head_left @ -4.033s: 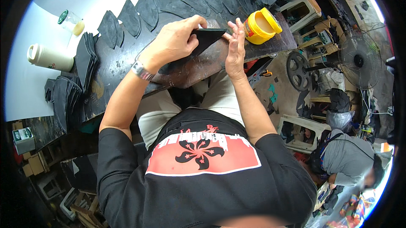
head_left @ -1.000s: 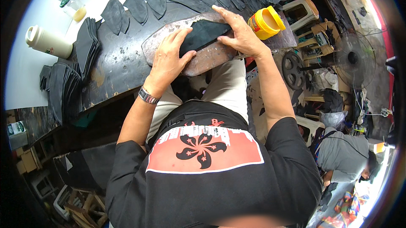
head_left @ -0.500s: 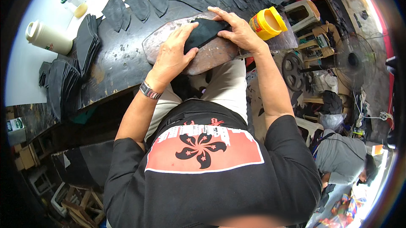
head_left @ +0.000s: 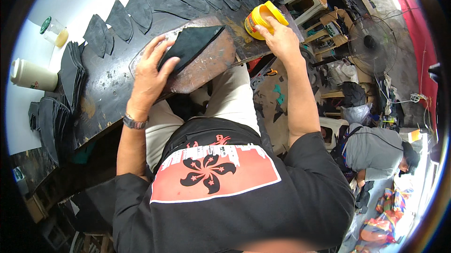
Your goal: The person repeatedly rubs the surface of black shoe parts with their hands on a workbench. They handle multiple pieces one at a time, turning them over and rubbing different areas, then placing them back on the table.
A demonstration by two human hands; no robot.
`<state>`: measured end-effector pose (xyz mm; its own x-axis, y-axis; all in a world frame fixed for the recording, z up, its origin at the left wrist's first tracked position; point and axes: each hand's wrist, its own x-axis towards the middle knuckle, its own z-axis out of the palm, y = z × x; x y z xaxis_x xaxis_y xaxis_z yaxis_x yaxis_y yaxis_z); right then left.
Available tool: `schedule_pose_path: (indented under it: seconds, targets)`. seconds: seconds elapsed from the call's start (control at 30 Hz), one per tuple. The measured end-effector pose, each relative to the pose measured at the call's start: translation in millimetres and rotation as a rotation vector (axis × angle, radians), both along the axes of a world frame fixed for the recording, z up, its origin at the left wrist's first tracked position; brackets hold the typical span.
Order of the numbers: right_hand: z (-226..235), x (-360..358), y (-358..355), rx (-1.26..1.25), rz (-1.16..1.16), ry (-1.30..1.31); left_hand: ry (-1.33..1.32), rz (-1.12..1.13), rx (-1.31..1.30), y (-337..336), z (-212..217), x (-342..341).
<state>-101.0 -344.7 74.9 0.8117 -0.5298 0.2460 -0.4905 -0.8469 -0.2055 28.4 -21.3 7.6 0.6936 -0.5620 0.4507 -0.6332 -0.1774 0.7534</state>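
My left hand (head_left: 151,72) lies flat with fingers spread on a black pointed leather piece (head_left: 193,42), pinning it to a glossy brown oval board (head_left: 206,67) that rests over my lap and the workbench edge. My right hand (head_left: 281,39) reaches to a yellow open tub (head_left: 259,17) at the bench's right end, its fingers at the tub's rim; whether they hold something is hidden. A watch is on my left wrist.
Several black cut pieces (head_left: 127,18) lie in a row along the dark workbench (head_left: 101,95), with stacks (head_left: 56,116) at its left end. A white bottle (head_left: 32,75) and a glass jar (head_left: 54,30) stand far left. A fan (head_left: 371,41) and a crouching person (head_left: 376,152) are on the right.
My right hand left the black piece and moved right to the yellow tub. My left hand stays pressing the piece on the board.
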Motion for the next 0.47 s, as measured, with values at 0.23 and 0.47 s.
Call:
schedule_pose_path:
  seconds: [0.23,0.47]
  targets:
    - [8.5,19.4,-24.0,0.185,-0.026,0.322,-0.247,-0.059,0.172,21.5,-6.3,18.9]
    - [10.0,1.4,4.7,-0.123,-0.105,0.122,0.126,-0.060,0.043,18.6,4.1,15.3]
